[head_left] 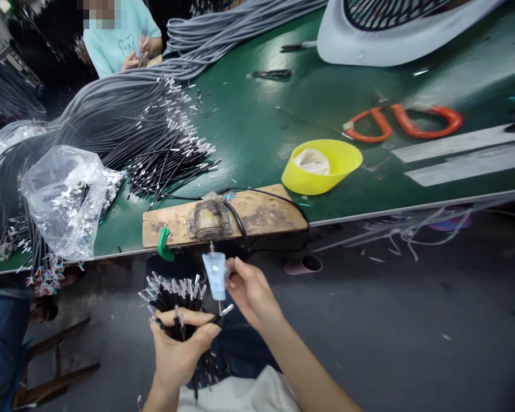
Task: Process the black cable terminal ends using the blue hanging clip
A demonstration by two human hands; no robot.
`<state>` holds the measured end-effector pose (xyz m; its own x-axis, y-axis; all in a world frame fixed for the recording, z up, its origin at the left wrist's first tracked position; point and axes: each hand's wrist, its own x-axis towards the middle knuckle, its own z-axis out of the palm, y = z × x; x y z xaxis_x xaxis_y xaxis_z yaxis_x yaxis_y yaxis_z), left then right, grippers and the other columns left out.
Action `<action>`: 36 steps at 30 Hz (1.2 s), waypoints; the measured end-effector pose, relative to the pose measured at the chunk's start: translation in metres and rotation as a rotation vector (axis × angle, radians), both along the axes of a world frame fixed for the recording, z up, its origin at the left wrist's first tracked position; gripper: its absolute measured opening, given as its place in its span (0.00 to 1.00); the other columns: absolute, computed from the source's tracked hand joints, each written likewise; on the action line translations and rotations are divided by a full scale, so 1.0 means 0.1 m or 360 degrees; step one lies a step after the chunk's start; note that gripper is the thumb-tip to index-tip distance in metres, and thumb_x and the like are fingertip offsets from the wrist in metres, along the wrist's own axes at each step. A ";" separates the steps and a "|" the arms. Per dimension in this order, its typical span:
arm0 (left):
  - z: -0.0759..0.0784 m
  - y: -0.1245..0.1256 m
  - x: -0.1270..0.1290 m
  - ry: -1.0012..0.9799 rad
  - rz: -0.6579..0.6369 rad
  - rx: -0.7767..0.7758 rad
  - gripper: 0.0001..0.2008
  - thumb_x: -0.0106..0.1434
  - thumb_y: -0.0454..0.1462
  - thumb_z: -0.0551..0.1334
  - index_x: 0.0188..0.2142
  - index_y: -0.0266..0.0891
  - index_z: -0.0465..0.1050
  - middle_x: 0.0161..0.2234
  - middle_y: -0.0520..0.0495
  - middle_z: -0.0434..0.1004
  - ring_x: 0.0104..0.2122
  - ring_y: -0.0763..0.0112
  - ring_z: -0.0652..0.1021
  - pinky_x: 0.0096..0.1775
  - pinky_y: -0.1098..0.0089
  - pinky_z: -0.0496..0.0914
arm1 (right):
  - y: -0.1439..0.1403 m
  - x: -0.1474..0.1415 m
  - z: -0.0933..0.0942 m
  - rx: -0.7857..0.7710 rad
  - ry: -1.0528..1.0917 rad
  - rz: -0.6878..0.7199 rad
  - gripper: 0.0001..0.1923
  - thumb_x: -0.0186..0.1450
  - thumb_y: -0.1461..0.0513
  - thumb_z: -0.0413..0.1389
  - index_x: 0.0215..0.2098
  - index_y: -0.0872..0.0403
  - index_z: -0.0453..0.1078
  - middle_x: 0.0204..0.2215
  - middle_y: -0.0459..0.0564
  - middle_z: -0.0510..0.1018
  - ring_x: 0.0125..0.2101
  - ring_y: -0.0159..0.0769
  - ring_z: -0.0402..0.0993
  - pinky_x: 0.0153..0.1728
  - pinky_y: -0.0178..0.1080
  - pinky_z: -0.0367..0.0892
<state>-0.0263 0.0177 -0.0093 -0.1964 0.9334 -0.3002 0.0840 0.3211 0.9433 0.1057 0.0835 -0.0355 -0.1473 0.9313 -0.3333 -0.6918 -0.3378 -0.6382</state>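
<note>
My left hand (178,349) is wrapped round a bundle of black cables (174,294) with silvery ends. Between its thumb and forefinger, one cable's silvery tip (227,311) sticks out to the right. Just above that tip is a light blue tapered piece (216,276) with a thin metal pin at its lower end. Its upper end meets the shaft of a small motor (209,220) on a wooden board (266,214). My right hand (251,289) is closed in a pinch at the blue piece's right side; what the fingertips hold is blurred.
Grey cables (111,114) lie heaped at left, beside a clear plastic bag (64,200). A green clamp (165,245) grips the board. A yellow cup (313,177), orange-handled scissors (427,121) and a fan (369,34) are on the green table (249,126). Across it sits a person (120,43).
</note>
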 end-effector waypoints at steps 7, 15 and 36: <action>0.02 -0.20 0.21 0.0194 0.0134 0.0033 0.13 0.54 0.41 0.63 0.37 0.38 0.80 0.10 0.54 0.67 0.10 0.77 0.65 0.15 0.75 0.63 | -0.34 0.17 0.00 0.0630 -0.0931 -0.0275 0.12 0.58 0.61 0.57 0.18 0.55 0.64 0.17 0.42 0.63 0.20 0.28 0.59 0.20 0.32 0.55; 0.14 -0.15 0.28 0.0393 -0.0152 0.0091 0.10 0.53 0.32 0.60 0.19 0.36 0.77 0.16 0.52 0.71 0.19 0.73 0.70 0.24 0.74 0.67 | -0.48 0.08 0.20 0.1139 -0.1088 0.0235 0.04 0.61 0.65 0.54 0.29 0.54 0.70 0.27 0.47 0.68 0.29 0.33 0.67 0.30 0.34 0.63; -0.03 -0.19 0.30 0.0322 0.0146 0.0140 0.22 0.55 0.50 0.59 0.15 0.36 0.72 0.14 0.47 0.70 0.18 0.70 0.70 0.25 0.69 0.67 | -0.36 0.06 0.11 0.0338 -0.0096 0.0185 0.11 0.52 0.55 0.61 0.26 0.54 0.71 0.22 0.44 0.65 0.22 0.29 0.58 0.24 0.32 0.58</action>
